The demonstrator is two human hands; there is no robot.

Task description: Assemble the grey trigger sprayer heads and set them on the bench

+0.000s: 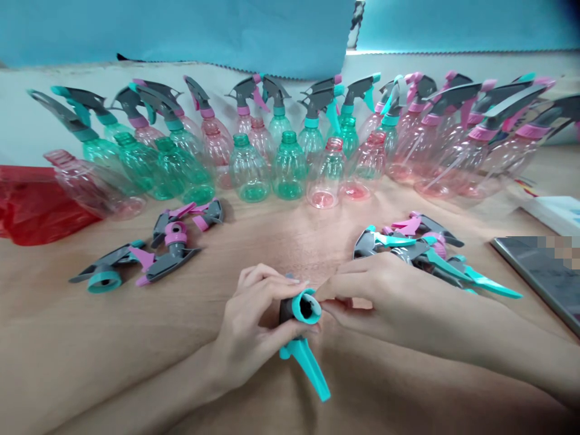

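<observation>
Between my hands is a trigger spray head with a turquoise lever and collar and a grey body. Its open collar faces me, and a whitish piece shows inside. My left hand is closed around the body from the left, with fingers above and thumb below. From the right, my right hand pinches at the collar's rim with thumb and forefinger; whether a small part sits between those fingertips is hidden. Just beyond the right hand lies a pile of loose spray heads in grey, pink and turquoise.
More loose spray heads lie on the left. Across the back stand several green bottles and pink bottles, some topped with spray heads. A red plastic bag lies far left, and a dark flat device at the right.
</observation>
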